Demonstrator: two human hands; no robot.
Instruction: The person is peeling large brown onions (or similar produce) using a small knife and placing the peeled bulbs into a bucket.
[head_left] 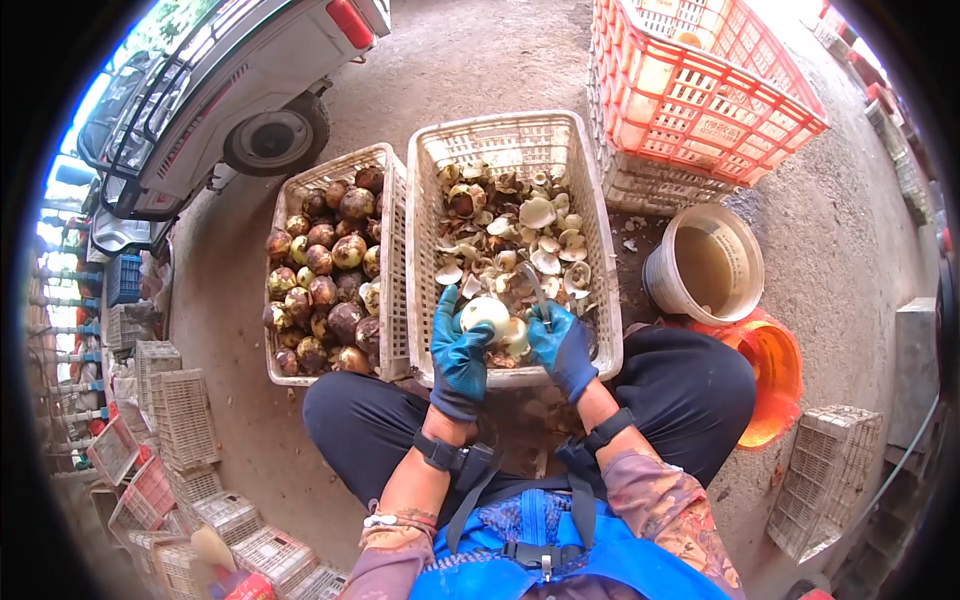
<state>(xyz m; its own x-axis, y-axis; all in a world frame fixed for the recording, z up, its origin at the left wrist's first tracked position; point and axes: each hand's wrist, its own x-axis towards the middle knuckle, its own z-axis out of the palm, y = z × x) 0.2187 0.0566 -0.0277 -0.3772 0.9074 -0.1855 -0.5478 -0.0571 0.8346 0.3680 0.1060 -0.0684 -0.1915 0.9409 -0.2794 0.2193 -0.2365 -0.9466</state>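
My left hand [459, 352], in a blue-green glove, is closed round a pale, peeled round fruit or bulb [486, 316]. Another pale piece [512, 338] sits just right of it, between the hands. In my right hand [561, 345], gloved alike, is a small knife [536, 288] whose blade points up and away from me. Both hands are over the near end of a white plastic crate [592, 160] holding white cup-shaped peelings [537, 212] and brown scraps. To its left, a second crate [398, 215] is full of unpeeled brown and yellow-green round ones [346, 251].
A bucket [748, 262] of cloudy liquid stands on the right beside an orange container [775, 375]. Red crates [700, 110] are stacked beyond it. A vehicle [230, 100] is parked at upper left. More crates [185, 420] line the left side, and one [825, 480] lies at lower right.
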